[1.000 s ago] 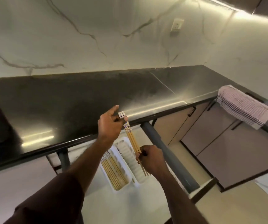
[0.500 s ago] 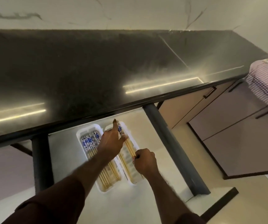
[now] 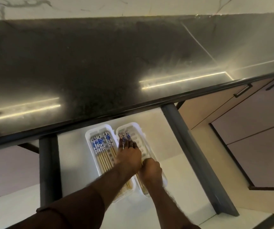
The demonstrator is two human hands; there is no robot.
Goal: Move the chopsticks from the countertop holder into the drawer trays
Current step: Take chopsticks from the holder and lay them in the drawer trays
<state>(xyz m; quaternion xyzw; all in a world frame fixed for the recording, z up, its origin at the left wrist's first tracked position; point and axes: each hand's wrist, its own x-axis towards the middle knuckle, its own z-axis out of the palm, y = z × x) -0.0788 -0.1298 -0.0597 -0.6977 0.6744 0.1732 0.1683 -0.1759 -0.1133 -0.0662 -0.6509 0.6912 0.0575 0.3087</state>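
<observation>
Black stone countertop (image 3: 100, 63) — polished, with two bright strip reflections, spanning the upper view under a pale veined wall (image 3: 83, 7). Cabinet fronts (image 3: 257, 138) with dark bar handles are seen at right. Open drawer (image 3: 73, 162), pale inside, with dark grey side rails, is drawn out beneath the counter edge. Two white slotted trays are set side by side and touching on the drawer floor: the left tray (image 3: 90, 142) is filled with wooden chopsticks (image 3: 103, 152) whose blue-and-white patterned ends point toward the counter; the right tray (image 3: 143, 134) shows mostly bare slots along its right half. A small bundle of matching chopsticks (image 3: 124, 136) is laid lengthwise along the left side of the right tray, patterned ends at the far end. Left hand (image 3: 128, 157), reaching from a dark sleeve (image 3: 63, 214), is pressed palm-down on the bundle, fingers together and extended over the sticks near their patterned ends. Right hand (image 3: 150, 171) is curled closed at the near part of the bundle, just beside and touching the left hand — whether sticks are actually pinched in it cannot be told, the fingers being hidden. The countertop holder is out of view.
</observation>
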